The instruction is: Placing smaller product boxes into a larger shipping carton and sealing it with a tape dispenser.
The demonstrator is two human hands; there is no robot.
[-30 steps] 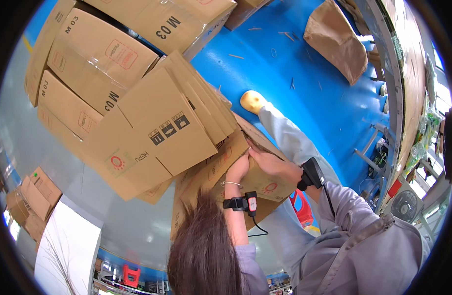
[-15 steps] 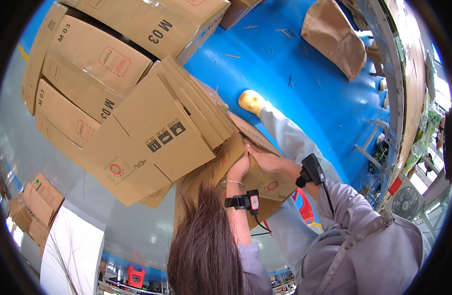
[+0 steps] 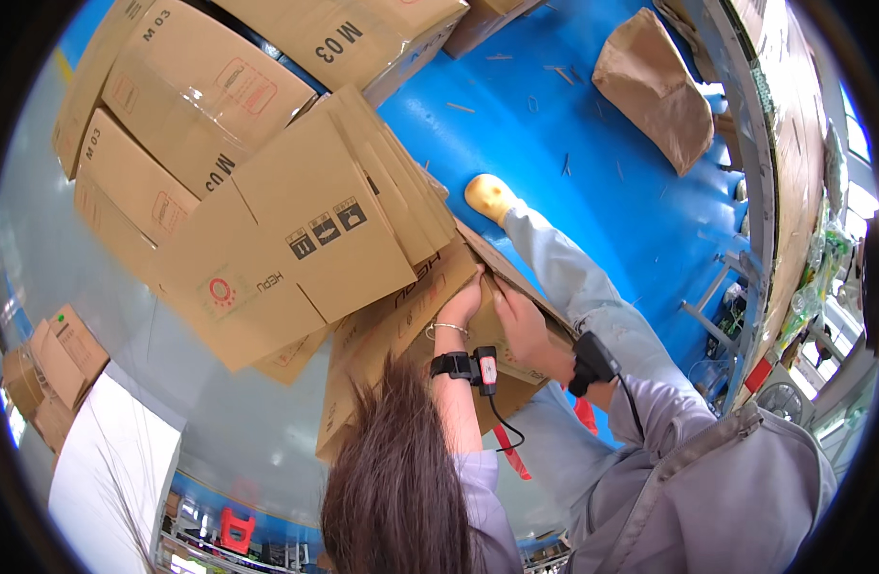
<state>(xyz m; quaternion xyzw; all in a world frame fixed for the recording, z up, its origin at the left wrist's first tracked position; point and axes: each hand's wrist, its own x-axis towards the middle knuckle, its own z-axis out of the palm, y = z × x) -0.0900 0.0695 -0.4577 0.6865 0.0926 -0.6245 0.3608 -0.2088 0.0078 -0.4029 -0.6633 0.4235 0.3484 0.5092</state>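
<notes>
Between my legs and the stack stands a partly unfolded brown cardboard carton (image 3: pixel 401 311), its panels spread at an angle. My left hand (image 3: pixel 461 303) is closed on the upper edge of its left panel; some fingertips are hidden behind the board. Close beside it, my right hand (image 3: pixel 524 323) grips at the right panel's fold, fingers pressed together and partly out of sight. Directly left of the carton, a fanned stack of flat cardboard cartons (image 3: pixel 286 225) leans with printed handling symbols facing up.
Taped full boxes (image 3: pixel 205 91) are piled at the upper left. A brown paper sheet or bag (image 3: pixel 655 91) lies on the blue floor (image 3: pixel 516 124) among small scraps. A long bench (image 3: pixel 784 191) runs along the right. At lower left stands a white board (image 3: pixel 114 459).
My hands have moved slightly apart, the right one shifting down and right. The carton's left panel has swung a little left, showing more of its print. The view has shifted slightly.
</notes>
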